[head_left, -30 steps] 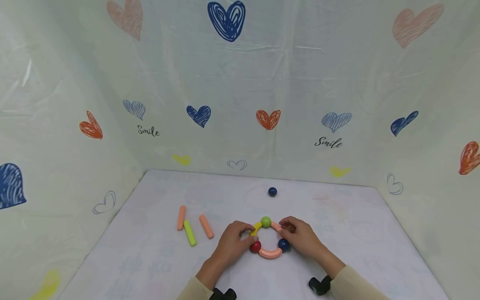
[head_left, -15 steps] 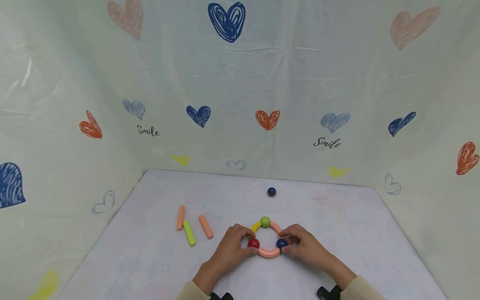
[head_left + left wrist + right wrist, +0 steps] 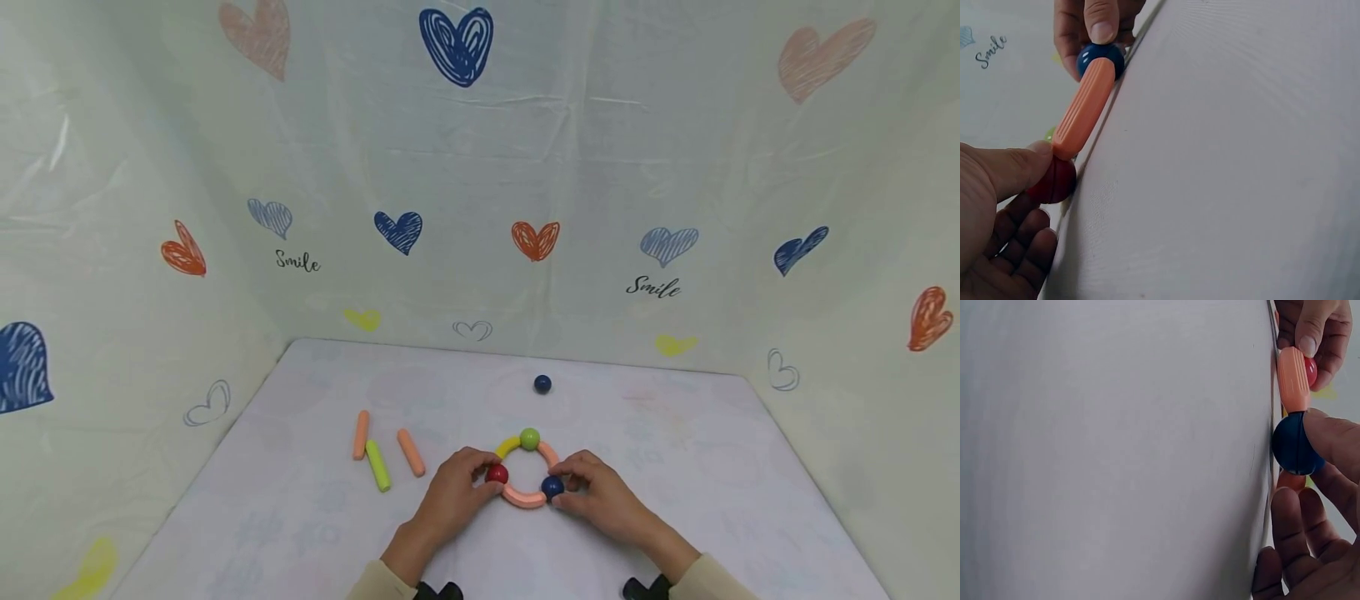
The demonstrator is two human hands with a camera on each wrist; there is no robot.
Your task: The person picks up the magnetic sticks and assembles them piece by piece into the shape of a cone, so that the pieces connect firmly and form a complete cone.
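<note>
1. A small ring [image 3: 525, 471] of curved sticks and balls was seen lying on the white table [image 3: 300, 517], near the front edge and roughly at the middle of its width.
2. The ring was made up of a green ball [image 3: 530, 438] at the far side, a red ball [image 3: 497, 474] at the left, a blue ball [image 3: 552, 487] at the right, a yellow curved stick [image 3: 507, 447] between green and red, and a pink curved stick [image 3: 523, 498] joining red and blue at the near side.
3. The red ball was pinched by the left hand [image 3: 450, 500], with the thumb pressed on top of it where it met the end of the pink stick, as shown in the left wrist view; the other fingers were curled beside it.
4. The blue ball was gripped by the right hand [image 3: 603, 500], thumb on one side and fingers curled on the other, as shown in the right wrist view.
5. The ring was thus held from both sides, and both hands were closed on their balls.
6. To the left of the ring, three straight sticks were lying close together but apart: an orange stick [image 3: 361, 434], a lime stick [image 3: 378, 465] and a second orange stick [image 3: 411, 452].
7. A loose dark blue ball [image 3: 542, 384] was resting farther back on the table, well apart from the ring.
8. The table was enclosed by pale sheets [image 3: 600, 150] printed with hearts and the word "Smile".
</note>
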